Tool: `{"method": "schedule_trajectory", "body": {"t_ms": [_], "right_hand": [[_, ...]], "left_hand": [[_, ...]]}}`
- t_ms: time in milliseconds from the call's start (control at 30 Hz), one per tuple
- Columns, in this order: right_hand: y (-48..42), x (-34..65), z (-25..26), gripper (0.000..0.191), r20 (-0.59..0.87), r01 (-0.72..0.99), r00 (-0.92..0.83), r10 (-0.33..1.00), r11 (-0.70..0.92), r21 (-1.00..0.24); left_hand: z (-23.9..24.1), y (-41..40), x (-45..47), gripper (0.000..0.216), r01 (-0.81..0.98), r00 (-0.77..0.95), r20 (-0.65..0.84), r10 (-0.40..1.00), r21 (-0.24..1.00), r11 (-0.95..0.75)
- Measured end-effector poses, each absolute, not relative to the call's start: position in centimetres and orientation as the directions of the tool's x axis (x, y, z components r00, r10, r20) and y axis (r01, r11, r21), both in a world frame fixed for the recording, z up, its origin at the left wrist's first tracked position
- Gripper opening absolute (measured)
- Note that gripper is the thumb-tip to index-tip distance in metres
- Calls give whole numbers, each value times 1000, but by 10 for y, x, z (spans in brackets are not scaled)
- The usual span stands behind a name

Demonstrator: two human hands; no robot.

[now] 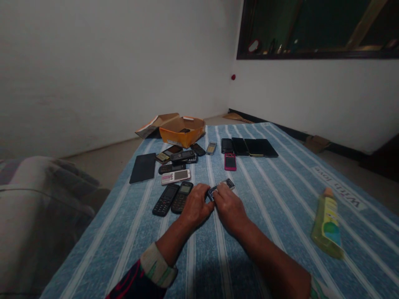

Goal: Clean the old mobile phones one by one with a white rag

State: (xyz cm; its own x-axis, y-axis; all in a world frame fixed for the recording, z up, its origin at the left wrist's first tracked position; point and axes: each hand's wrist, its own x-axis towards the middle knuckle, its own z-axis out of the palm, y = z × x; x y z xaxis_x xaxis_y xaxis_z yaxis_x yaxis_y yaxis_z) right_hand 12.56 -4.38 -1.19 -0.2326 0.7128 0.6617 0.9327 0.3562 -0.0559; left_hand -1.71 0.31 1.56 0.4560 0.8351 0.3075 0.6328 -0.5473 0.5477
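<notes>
My left hand (195, 205) and my right hand (230, 207) meet in the middle of a blue striped cloth (280, 195). Both are closed round a small keypad phone (222, 187), its far end sticking out past my right fingers. Just left of my left hand lie two black keypad phones (173, 198) side by side. Beyond them is a white and pink phone (175, 177).
A pile of several phones (177, 158) and a black tablet (143, 167) lie further back. An open orange cardboard box (182, 131) sits behind them. A pink phone (230, 161) and a row of dark smartphones (249, 147) lie at right. A yellow-green bottle (326, 223) lies at far right.
</notes>
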Motion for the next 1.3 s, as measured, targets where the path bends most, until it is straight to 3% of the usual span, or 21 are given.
{"method": "schedule_trajectory", "body": {"t_ms": [200, 333, 567, 800, 1100, 1300], "right_hand": [[-36, 146, -5, 23, 600, 948, -125, 790, 274, -164], [-37, 154, -8, 28, 608, 956, -104, 787, 247, -156], [-45, 136, -18, 27, 673, 927, -228, 703, 367, -70], [-42, 150, -9, 29, 630, 926, -151, 762, 332, -180], [-50, 130, -13, 27, 657, 894, -246, 712, 429, -130], [-43, 155, 1, 30, 541, 928, -72, 838, 255, -271]], "left_hand": [[19, 2, -17, 24, 646, 464, 281, 840, 542, -538], [18, 1, -17, 21, 645, 467, 295, 833, 531, -550], [16, -2, -16, 18, 647, 466, 311, 828, 519, -559], [17, -3, -15, 16, 651, 475, 319, 820, 499, -571], [16, -2, -17, 17, 641, 497, 319, 807, 491, -590], [20, -3, -16, 21, 657, 479, 292, 828, 506, -559]]}}
